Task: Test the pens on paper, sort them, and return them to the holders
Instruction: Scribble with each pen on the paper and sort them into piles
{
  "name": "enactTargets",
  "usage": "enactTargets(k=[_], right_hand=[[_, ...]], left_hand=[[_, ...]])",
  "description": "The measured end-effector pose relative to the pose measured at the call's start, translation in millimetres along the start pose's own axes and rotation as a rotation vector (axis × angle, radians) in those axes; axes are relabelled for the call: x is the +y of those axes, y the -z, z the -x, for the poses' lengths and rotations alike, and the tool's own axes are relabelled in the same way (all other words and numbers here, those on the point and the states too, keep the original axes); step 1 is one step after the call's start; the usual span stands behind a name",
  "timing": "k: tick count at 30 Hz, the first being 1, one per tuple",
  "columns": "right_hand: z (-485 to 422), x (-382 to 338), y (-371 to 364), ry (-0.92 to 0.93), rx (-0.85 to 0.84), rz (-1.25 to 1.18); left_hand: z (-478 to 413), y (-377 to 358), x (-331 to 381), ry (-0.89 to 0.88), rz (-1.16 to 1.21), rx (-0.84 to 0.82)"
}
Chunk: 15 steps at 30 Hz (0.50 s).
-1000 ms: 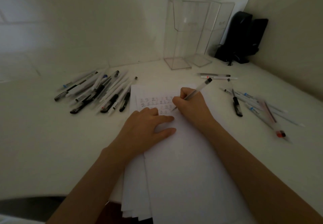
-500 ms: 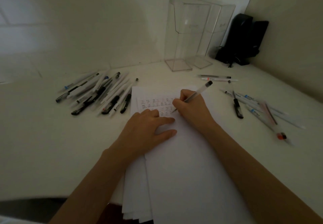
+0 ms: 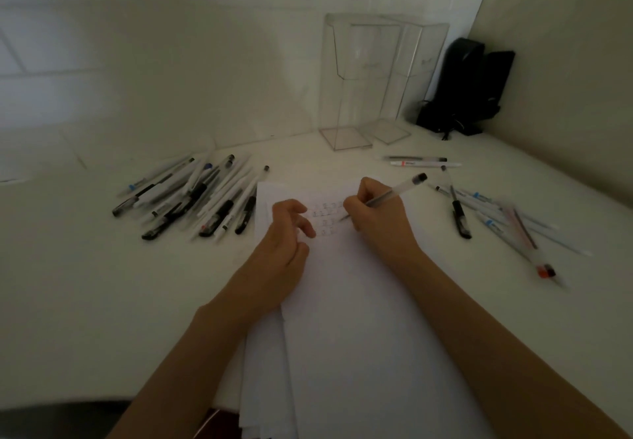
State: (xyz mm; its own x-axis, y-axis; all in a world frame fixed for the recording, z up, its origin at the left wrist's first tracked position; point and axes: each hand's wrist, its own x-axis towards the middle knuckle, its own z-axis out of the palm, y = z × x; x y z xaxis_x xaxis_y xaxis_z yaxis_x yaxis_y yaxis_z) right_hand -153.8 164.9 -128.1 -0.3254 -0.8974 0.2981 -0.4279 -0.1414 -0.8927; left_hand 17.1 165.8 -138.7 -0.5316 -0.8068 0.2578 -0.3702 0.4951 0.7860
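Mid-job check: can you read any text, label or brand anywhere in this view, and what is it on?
Nothing reads clearly.
Handwritten marks on the paper: blurred.
Printed labels on the pens at right: too small.
Faint marks on the clear holders: illegible.

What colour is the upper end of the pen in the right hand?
Black, on the clear pen held by the right hand; head view shows it.

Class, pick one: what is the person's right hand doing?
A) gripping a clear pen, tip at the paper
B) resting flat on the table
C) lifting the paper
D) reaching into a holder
A: the right hand grips the clear pen, its tip down beside the marks on the paper.
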Motion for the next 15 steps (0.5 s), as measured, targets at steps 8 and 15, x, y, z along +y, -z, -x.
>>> enactTargets(k=[8,15], right_hand=[[0.6,-6.5,6.5,-0.034,-0.059,-0.341],[5.5,-17.0,4.8,-0.032,-0.29,-0.538]], left_hand=[[-1.0,7.6,4.0,0.091,0.124,0.123],[-0.3,9.0,6.5,0.092,0.04,0.214]])
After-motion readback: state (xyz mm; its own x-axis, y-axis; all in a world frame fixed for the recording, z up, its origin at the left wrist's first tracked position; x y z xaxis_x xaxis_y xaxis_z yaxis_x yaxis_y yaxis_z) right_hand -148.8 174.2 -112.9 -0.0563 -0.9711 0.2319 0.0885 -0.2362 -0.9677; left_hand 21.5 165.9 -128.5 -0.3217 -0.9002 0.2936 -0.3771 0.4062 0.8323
